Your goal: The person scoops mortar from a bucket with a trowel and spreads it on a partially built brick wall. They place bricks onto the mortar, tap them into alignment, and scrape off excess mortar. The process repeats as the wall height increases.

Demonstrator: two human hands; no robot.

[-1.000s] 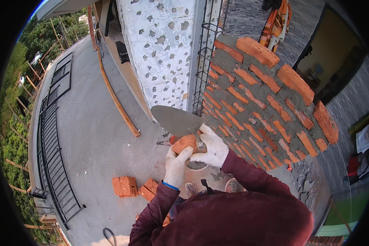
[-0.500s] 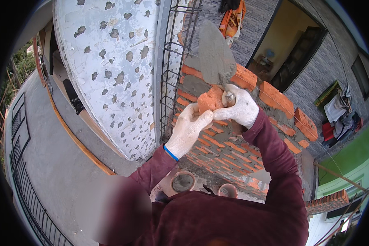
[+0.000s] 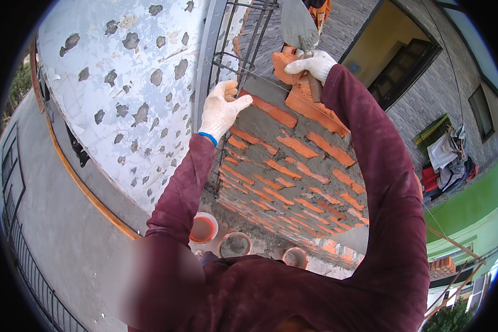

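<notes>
My right hand [image 3: 317, 65], in a white glove, grips a trowel [image 3: 299, 25] whose blade points away from me and is grey with mortar. The same hand also holds a broken orange brick piece [image 3: 281, 67] by its thumb, above the top of the brick wall [image 3: 299, 146]. Grey mortar lies on the wall's left end, close to the steel rebar cage [image 3: 248, 41]. Beside that cage my gloved left hand [image 3: 222, 108] is open, thumb and fingers apart with nothing in them. A taut string [image 3: 271, 82] runs along the wall top.
Several buckets, one a pinkish bucket [image 3: 203, 227] and another holding grey mortar [image 3: 234, 244], stand below at the wall's foot. A chipped white wall [image 3: 133, 94] rises at left. Behind the brickwork are a doorway [image 3: 390, 44] and hanging clothes [image 3: 451, 152].
My left hand has let go of the brick piece and moved left toward the rebar cage. My right hand has carried the trowel and brick piece farther out over the wall top.
</notes>
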